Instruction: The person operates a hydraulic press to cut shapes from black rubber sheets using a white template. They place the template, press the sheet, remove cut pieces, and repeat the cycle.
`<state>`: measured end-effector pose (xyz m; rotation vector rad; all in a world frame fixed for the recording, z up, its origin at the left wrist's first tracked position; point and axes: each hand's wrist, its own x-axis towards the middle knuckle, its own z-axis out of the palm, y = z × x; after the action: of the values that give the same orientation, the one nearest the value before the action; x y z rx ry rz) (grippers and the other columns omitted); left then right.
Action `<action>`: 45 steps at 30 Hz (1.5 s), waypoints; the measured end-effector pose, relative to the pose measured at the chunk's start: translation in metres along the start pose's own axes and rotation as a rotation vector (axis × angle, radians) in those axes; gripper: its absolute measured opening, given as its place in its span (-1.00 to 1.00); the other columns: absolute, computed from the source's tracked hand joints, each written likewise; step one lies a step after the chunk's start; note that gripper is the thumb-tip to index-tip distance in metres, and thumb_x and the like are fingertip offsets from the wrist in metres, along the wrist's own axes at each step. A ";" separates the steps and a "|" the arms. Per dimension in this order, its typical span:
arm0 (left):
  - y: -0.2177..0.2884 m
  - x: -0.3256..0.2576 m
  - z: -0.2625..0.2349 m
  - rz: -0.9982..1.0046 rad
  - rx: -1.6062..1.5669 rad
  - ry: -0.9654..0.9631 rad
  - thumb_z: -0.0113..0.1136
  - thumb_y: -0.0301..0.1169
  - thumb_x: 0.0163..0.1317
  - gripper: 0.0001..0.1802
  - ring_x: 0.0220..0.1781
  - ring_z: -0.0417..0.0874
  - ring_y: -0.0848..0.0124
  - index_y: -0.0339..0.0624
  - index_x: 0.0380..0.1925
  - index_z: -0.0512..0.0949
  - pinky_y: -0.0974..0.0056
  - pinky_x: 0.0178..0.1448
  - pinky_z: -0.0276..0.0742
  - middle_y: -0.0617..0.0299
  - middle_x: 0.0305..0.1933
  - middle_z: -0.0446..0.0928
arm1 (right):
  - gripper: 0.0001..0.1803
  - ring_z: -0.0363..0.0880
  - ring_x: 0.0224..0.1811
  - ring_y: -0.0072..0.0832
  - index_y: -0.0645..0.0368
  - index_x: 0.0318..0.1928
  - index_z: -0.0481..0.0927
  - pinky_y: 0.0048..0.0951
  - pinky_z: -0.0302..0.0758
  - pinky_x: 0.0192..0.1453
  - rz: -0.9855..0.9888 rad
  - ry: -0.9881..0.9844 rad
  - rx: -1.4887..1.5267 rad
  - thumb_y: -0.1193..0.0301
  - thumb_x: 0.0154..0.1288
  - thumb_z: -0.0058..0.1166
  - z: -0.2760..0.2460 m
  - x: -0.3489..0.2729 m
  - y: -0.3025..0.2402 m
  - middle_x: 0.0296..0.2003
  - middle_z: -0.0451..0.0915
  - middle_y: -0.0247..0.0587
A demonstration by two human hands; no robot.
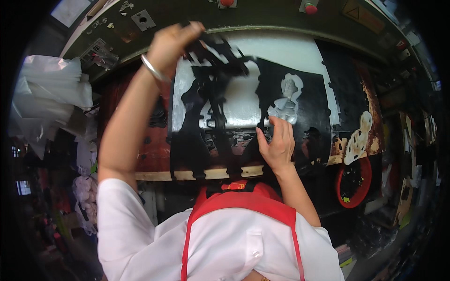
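A black sheet (309, 105) with shaped cut-outs lies over a whitish flat board (243, 100) and hangs past the near edge of the work surface. My left hand (176, 41), a bracelet at its wrist, is raised at the far left of the board. Its fingers are closed on a black cut-out scrap (218, 54), smeared by motion, which seems to run down into the sheet. My right hand (280, 144) is over the sheet's middle, fingers stretched and thumb apart. Its fingertips are by a silvery cut-out gap (286, 105); whether they touch the sheet I cannot tell.
A green machine body (262, 18) with red buttons (310, 8) spans the far side. Clear plastic bags (49, 91) hang at the left. At the right, a pale perforated sole-shaped piece (358, 139) leans above a red bowl (367, 180) holding black scraps.
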<state>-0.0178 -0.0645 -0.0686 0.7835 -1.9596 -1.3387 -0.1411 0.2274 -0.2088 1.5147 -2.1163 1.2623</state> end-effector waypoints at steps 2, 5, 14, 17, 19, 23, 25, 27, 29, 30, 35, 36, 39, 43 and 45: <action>-0.026 -0.057 0.047 -0.275 -0.316 -0.125 0.17 -0.27 0.33 -0.70 -0.29 0.65 0.45 -0.29 -0.09 0.56 0.40 -0.27 0.52 0.15 -0.28 0.64 | -0.66 0.51 -0.35 -0.12 0.23 -0.29 0.48 -0.22 0.46 -0.25 0.038 -0.034 0.088 0.28 0.09 0.32 0.004 0.006 -0.010 -0.41 0.53 -0.12; -0.059 -0.120 0.109 -0.499 -0.647 -0.165 0.16 -0.33 0.34 -0.72 -0.23 0.66 0.43 -0.31 -0.07 0.56 0.37 -0.23 0.58 0.19 -0.19 0.63 | -0.50 0.56 -0.44 -0.03 0.23 -0.36 0.44 -0.14 0.48 -0.34 0.385 -0.310 0.282 -0.01 0.20 0.19 0.021 0.011 -0.024 -0.49 0.57 -0.05; -0.060 -0.086 0.114 -0.358 -0.777 0.209 0.18 -0.32 0.31 -0.77 -0.54 0.57 0.47 -0.29 -0.22 0.55 0.41 -0.42 0.43 0.18 -0.40 0.60 | -0.66 0.37 -0.67 -0.11 0.26 -0.47 0.41 -0.21 0.32 -0.53 0.359 0.065 0.288 0.33 0.46 -0.15 0.038 0.001 -0.005 -0.69 0.35 0.07; -0.057 -0.034 0.083 -0.191 -0.521 0.179 0.23 -0.34 0.26 -0.78 -0.64 0.48 0.53 -0.31 -0.28 0.59 0.43 -0.58 0.29 0.27 -0.53 0.55 | -0.60 0.21 -0.71 -0.40 0.26 -0.54 0.38 -0.34 0.24 -0.57 0.361 0.096 0.373 0.30 0.47 -0.14 0.034 0.007 0.003 -0.74 0.29 -0.09; -0.054 0.002 0.068 -0.069 -0.352 0.347 0.28 -0.26 0.21 -0.77 -0.68 0.40 0.47 -0.21 -0.39 0.60 0.43 -0.60 0.17 0.24 -0.67 0.50 | -0.59 0.21 -0.71 -0.51 0.26 -0.55 0.38 -0.38 0.23 -0.58 0.449 0.052 0.523 0.29 0.46 -0.12 0.028 0.007 0.003 -0.76 0.30 -0.19; -0.001 0.070 -0.059 0.092 -0.770 0.548 0.12 -0.43 0.36 -0.83 -0.56 0.43 0.44 -0.30 -0.39 0.50 0.35 -0.48 0.49 0.20 -0.55 0.45 | -0.64 0.31 -0.67 -0.66 0.24 -0.51 0.43 -0.53 0.25 -0.59 0.773 -0.126 0.540 0.35 0.48 -0.13 0.001 -0.011 0.001 -0.69 0.38 -0.41; 0.025 0.088 -0.098 0.160 -0.742 0.534 0.17 -0.44 0.32 -0.86 -0.52 0.47 0.44 -0.30 -0.37 0.51 0.35 -0.46 0.49 0.17 -0.49 0.48 | -0.78 0.52 -0.45 -0.58 0.25 -0.14 0.45 -0.55 0.45 -0.38 0.748 -0.395 0.800 0.36 0.35 0.06 -0.010 -0.019 0.000 -0.44 0.58 -0.20; 0.052 0.088 -0.124 0.257 -0.390 0.523 0.21 -0.28 0.31 -0.80 -0.58 0.54 0.48 -0.19 -0.32 0.53 0.34 -0.49 0.54 0.31 -0.52 0.52 | -0.39 0.62 -0.27 -0.40 0.19 0.17 0.36 -0.42 0.55 -0.13 0.433 -0.582 0.757 0.29 0.15 0.31 -0.011 -0.028 -0.010 -0.21 0.62 -0.02; 0.065 0.072 -0.128 0.248 -0.206 0.426 0.20 -0.25 0.32 -0.77 -0.61 0.50 0.55 -0.21 -0.31 0.51 0.42 -0.52 0.50 0.33 -0.53 0.50 | 0.02 0.63 -0.13 -0.23 0.01 0.41 0.13 -0.31 0.52 0.07 0.282 -0.777 0.646 0.28 -0.05 0.45 -0.010 -0.036 -0.023 -0.09 0.59 0.11; 0.066 0.060 -0.121 0.272 -0.110 0.419 0.18 -0.25 0.33 -0.76 -0.61 0.49 0.55 -0.22 -0.28 0.51 0.43 -0.52 0.48 0.32 -0.53 0.50 | 0.16 0.64 -0.09 -0.16 -0.09 0.48 0.00 -0.29 0.51 0.09 0.288 -0.880 0.617 0.27 -0.10 0.47 -0.004 -0.039 -0.029 -0.07 0.59 0.13; 0.008 -0.064 -0.035 0.325 0.238 0.169 0.12 -0.40 0.35 -0.79 -0.45 0.52 0.50 -0.34 -0.17 0.55 0.37 -0.38 0.50 0.14 -0.30 0.59 | -0.04 0.30 -0.52 -0.72 -0.05 0.49 -0.01 -0.65 0.31 -0.38 0.609 -0.919 0.846 0.65 0.14 0.17 0.022 -0.056 -0.049 -0.41 0.51 -0.37; -0.011 -0.097 -0.006 0.574 0.165 0.077 0.10 -0.53 0.29 -0.85 -0.39 0.57 0.46 -0.29 -0.17 0.57 0.38 -0.33 0.54 0.12 -0.22 0.60 | -0.07 0.21 -0.58 -0.81 -0.02 0.49 -0.01 -0.71 0.23 -0.45 0.688 -0.886 0.921 0.73 0.17 0.10 0.025 -0.059 -0.049 -0.46 0.45 -0.48; -0.053 -0.193 0.040 0.658 0.305 -0.118 0.19 -0.67 -0.04 -0.65 -0.04 0.62 0.08 -0.20 -0.19 0.59 0.14 0.00 0.60 0.04 -0.15 0.59 | -0.16 0.37 -0.51 -0.72 0.08 0.47 0.04 -0.62 0.37 -0.40 0.874 -0.888 0.921 0.66 0.21 0.07 0.032 -0.064 -0.045 -0.49 0.46 -0.42; -0.077 -0.258 0.063 0.566 0.338 -0.530 0.38 -0.41 -0.07 -0.48 -0.17 0.51 0.08 -0.29 -0.04 0.50 0.14 -0.05 0.46 -0.06 0.04 0.43 | -0.26 0.42 0.07 -0.51 0.23 0.44 0.05 -0.50 0.39 0.17 0.874 -0.717 1.292 0.61 0.27 0.01 0.037 -0.066 -0.047 0.08 0.46 -0.15; -0.076 -0.263 0.066 0.525 0.417 -0.499 0.37 -0.40 -0.04 -0.49 -0.14 0.51 0.08 -0.28 -0.04 0.49 0.14 -0.03 0.46 -0.06 0.04 0.43 | -0.28 0.44 0.06 -0.53 0.23 0.45 0.02 -0.50 0.38 0.18 1.053 -0.771 1.050 0.51 0.34 -0.02 0.037 -0.062 -0.049 0.11 0.45 -0.15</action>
<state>0.1046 0.1499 -0.2031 0.0648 -2.6457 -0.8641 -0.0621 0.2356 -0.2456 1.2055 -3.1974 2.8536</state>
